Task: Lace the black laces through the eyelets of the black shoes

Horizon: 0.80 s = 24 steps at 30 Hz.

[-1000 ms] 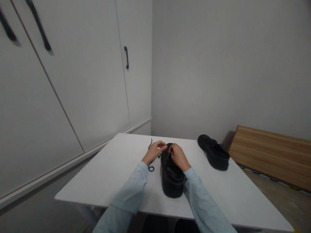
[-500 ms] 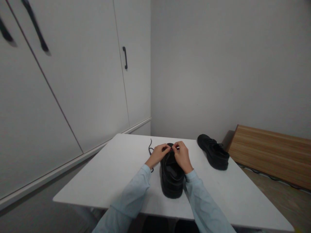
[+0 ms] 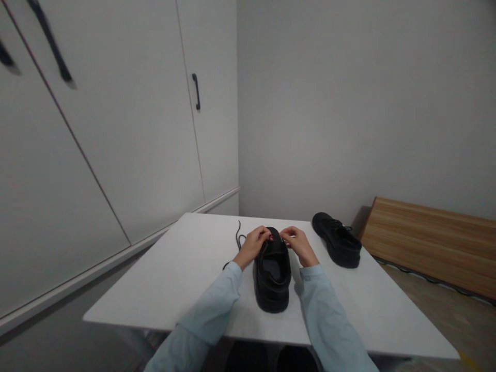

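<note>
A black lace-up shoe point(image 3: 272, 297) rests on the white table, its heel towards me and its toe pointing away. My left hand point(image 3: 252, 247) is closed in a pinch against the left side of its lacing area; what lies between the fingertips is hidden. On the opposite side, my right hand point(image 3: 299, 245) pinches what looks like the thin shoelace, close to the shoe's right edge. A loose length of black shoelace point(image 3: 237, 238) trails over the table to the left, partly behind my left hand and wrist.
A second black shoe point(image 3: 337, 242), with its lace in place, stands at the table's right edge. The white table point(image 3: 166, 279) reaches to the wall. White cabinets point(image 3: 135, 129) with dark handles line the left. A wood-grain panel point(image 3: 430, 243) is at right.
My hands have parted: the right hand has moved off the lacing to the shoe's right side. The left stays by the lacing. The loose lace at left has shifted. The view has moved slightly.
</note>
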### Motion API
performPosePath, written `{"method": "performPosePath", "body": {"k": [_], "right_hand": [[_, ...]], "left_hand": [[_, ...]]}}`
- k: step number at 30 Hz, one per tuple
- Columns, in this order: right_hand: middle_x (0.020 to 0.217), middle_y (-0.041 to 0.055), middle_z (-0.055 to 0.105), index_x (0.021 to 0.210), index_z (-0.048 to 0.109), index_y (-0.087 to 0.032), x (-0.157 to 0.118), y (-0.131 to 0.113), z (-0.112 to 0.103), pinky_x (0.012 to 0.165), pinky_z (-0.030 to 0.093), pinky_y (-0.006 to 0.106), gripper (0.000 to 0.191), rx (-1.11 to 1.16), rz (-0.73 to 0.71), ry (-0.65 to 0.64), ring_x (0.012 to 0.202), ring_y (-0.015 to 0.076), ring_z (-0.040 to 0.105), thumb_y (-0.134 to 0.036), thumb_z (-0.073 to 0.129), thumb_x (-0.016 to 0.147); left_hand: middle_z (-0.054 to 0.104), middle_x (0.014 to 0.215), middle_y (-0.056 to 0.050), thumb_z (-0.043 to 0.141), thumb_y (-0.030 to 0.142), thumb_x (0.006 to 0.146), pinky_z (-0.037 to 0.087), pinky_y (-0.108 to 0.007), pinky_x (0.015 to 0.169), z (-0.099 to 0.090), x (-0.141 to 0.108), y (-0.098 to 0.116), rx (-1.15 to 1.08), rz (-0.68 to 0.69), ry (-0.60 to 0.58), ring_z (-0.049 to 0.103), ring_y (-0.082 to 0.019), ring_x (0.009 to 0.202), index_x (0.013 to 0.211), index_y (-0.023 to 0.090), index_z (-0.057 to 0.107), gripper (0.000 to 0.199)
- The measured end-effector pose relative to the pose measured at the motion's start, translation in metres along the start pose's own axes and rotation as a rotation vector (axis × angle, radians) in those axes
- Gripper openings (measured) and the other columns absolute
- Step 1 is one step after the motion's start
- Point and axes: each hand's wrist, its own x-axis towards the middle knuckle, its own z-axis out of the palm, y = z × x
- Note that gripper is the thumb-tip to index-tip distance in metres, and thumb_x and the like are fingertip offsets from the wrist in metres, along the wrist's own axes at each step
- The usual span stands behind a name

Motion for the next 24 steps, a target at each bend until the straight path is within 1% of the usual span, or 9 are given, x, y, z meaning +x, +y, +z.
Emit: {"method": "performPosePath", "body": {"k": [4, 9, 12, 16, 20, 24], "right_hand": [[0.057, -0.0034, 0.053, 0.064, 0.06, -0.015, 0.002, 0.004, -0.004, 0.049, 0.043, 0.021, 0.011, -0.013, 0.049, -0.034, 0.053, 0.0098, 0.052, -0.024, 0.063, 0.059], [0.053, -0.0023, 0.056, 0.06, 0.06, -0.014, 0.002, 0.005, -0.008, 0.049, 0.044, 0.021, 0.009, 0.039, 0.09, -0.044, 0.052, 0.0095, 0.053, -0.023, 0.063, 0.059], [0.053, -0.0012, 0.057, 0.058, 0.061, -0.014, 0.0, 0.002, -0.011, 0.05, 0.046, 0.021, 0.008, 0.064, 0.119, -0.056, 0.052, 0.0095, 0.053, -0.021, 0.064, 0.059], [0.053, -0.0008, 0.057, 0.057, 0.062, -0.013, -0.001, 0.0, -0.012, 0.05, 0.046, 0.021, 0.007, 0.079, 0.149, -0.06, 0.053, 0.0098, 0.054, -0.02, 0.064, 0.058], [0.051, -0.0012, 0.056, 0.055, 0.061, -0.013, -0.002, -0.001, -0.014, 0.051, 0.046, 0.022, 0.007, 0.088, 0.161, -0.064, 0.052, 0.0095, 0.053, -0.02, 0.064, 0.058], [0.052, -0.001, 0.056, 0.053, 0.06, -0.014, -0.001, 0.001, -0.014, 0.051, 0.046, 0.022, 0.009, 0.094, 0.152, -0.072, 0.053, 0.0098, 0.052, -0.021, 0.063, 0.057]], "left_hand": [[0.063, 0.078, -0.002, 0.046, 0.03, 0.087, 0.045, -0.026, 0.077, -0.001, 0.0, 0.002, 0.046, 0.006, -0.001, 0.059, -0.015, 0.078, 0.079, 0.017, 0.056, 0.017], [0.063, 0.084, -0.002, 0.048, 0.024, 0.085, 0.044, -0.026, 0.08, -0.002, 0.001, 0.003, 0.191, 0.093, -0.025, 0.057, -0.016, 0.084, 0.078, 0.018, 0.058, 0.013], [0.064, 0.089, -0.003, 0.048, 0.025, 0.086, 0.044, -0.027, 0.082, -0.002, 0.003, 0.002, 0.185, 0.12, -0.094, 0.058, -0.016, 0.087, 0.082, 0.018, 0.058, 0.012], [0.064, 0.087, -0.002, 0.045, 0.027, 0.089, 0.043, -0.026, 0.079, -0.001, 0.007, 0.002, 0.216, 0.149, -0.185, 0.058, -0.015, 0.085, 0.085, 0.018, 0.058, 0.016], [0.062, 0.087, -0.002, 0.047, 0.025, 0.088, 0.043, -0.026, 0.078, 0.001, 0.012, 0.001, 0.392, 0.17, -0.202, 0.057, -0.016, 0.084, 0.087, 0.019, 0.059, 0.014], [0.057, 0.099, -0.003, 0.05, 0.028, 0.087, 0.043, -0.026, 0.08, 0.001, 0.016, 0.003, 0.565, 0.163, -0.217, 0.057, -0.016, 0.086, 0.092, 0.021, 0.061, 0.014]]}}
